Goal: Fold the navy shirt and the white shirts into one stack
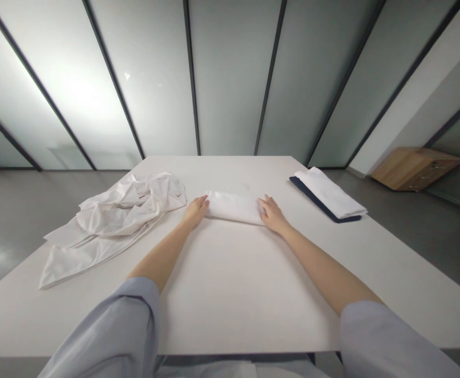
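A folded white cloth (233, 207) lies in a long flat strip at the middle of the far table. My left hand (195, 211) rests against its left end, and my right hand (273, 215) lies flat at its right end, fingers spread and touching the fold. Neither hand visibly grips it. To the left, a crumpled white garment (115, 220) lies in loose folds, apart from my left hand. On the right, a neatly folded white cloth (328, 193) sits on a dark navy folded item (312, 195).
The white table (230, 299) has a near edge below my arms and a far corner against frosted glass panels (230, 89). My light blue sleeves (123, 325) enter from the bottom. A low wooden cabinet (414, 169) stands on the grey floor at right.
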Motion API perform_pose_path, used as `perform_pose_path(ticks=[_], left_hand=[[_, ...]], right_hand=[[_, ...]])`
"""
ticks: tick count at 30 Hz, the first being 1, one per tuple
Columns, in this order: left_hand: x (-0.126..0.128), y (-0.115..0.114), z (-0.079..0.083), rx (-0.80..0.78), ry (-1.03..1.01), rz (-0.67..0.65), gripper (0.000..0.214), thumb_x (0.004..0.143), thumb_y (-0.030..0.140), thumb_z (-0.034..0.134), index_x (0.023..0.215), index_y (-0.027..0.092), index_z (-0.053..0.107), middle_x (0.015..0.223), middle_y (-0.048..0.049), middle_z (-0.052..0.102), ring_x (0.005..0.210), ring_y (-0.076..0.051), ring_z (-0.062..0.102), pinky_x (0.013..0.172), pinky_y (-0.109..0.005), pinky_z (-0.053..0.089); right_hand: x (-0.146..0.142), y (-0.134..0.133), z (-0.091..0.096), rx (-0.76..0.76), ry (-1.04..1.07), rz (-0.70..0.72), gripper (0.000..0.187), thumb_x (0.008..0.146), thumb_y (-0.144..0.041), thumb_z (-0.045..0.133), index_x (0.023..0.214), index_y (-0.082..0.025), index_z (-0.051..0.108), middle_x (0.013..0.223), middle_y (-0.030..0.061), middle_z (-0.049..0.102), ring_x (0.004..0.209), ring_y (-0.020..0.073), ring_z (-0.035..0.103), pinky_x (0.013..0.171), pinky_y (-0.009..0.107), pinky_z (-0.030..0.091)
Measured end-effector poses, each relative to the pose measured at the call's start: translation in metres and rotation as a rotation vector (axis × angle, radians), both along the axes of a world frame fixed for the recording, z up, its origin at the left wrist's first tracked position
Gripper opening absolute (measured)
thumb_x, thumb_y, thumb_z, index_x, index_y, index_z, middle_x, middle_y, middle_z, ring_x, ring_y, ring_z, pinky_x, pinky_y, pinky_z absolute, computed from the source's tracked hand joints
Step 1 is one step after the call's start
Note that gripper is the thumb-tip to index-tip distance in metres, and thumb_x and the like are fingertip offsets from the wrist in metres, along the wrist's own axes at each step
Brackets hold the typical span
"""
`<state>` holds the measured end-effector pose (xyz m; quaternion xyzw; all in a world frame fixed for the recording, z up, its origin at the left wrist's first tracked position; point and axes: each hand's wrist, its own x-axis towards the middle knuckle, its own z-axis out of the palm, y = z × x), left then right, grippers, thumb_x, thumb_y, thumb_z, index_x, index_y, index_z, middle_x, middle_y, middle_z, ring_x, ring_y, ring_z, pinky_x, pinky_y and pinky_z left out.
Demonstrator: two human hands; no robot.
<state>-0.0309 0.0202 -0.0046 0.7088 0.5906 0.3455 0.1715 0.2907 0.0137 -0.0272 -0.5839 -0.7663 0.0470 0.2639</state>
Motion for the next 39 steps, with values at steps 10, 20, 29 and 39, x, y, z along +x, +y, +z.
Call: perform_pose_path(ticks=[10, 20, 29, 39], left_hand=[[-0.003, -0.009, 0.003, -0.055, -0.035, -0.148, 0.056, 0.085, 0.048, 0.054, 0.130, 0.017, 0.058, 0.117, -0.0099, 0.068, 0.109, -0.028, 0.061, 0.095, -0.034, 0.045], [-0.001, 0.001, -0.004, 0.015, -0.186, 0.042, 0.048, 0.090, 0.041, 0.049, 0.131, 0.016, 0.053, 0.119, -0.0126, 0.064, 0.100, -0.021, 0.062, 0.089, -0.034, 0.048], [-0.016, 0.015, -0.010, 0.049, -0.284, 0.183, 0.039, 0.092, 0.038, 0.043, 0.119, 0.014, 0.059, 0.115, -0.0123, 0.065, 0.100, -0.022, 0.063, 0.093, -0.037, 0.046], [-0.016, 0.012, -0.013, 0.040, -0.271, 0.135, 0.041, 0.094, 0.041, 0.039, 0.116, 0.015, 0.061, 0.113, -0.0124, 0.065, 0.097, -0.023, 0.064, 0.089, -0.037, 0.048]], right_hand=[[-0.010, -0.029, 0.048, -0.075, -0.259, -0.043, 0.035, 0.089, -0.044, 0.049, 0.075, -0.019, 0.069, 0.093, 0.0113, 0.068, 0.094, 0.0245, 0.062, 0.085, 0.034, 0.044], [-0.016, -0.016, 0.056, -0.412, -0.236, 0.056, 0.046, 0.081, -0.032, 0.060, 0.123, -0.014, 0.061, 0.128, 0.0123, 0.061, 0.112, 0.0249, 0.059, 0.090, 0.027, 0.044], [-0.031, 0.003, 0.068, -0.669, -0.308, 0.148, 0.024, 0.075, -0.029, 0.063, 0.093, -0.014, 0.069, 0.096, 0.0071, 0.070, 0.082, 0.0200, 0.064, 0.067, 0.024, 0.044], [-0.029, 0.004, 0.075, -0.506, -0.371, 0.021, 0.023, 0.076, -0.027, 0.063, 0.093, -0.013, 0.068, 0.094, 0.0093, 0.069, 0.078, 0.0187, 0.061, 0.061, 0.023, 0.040]])
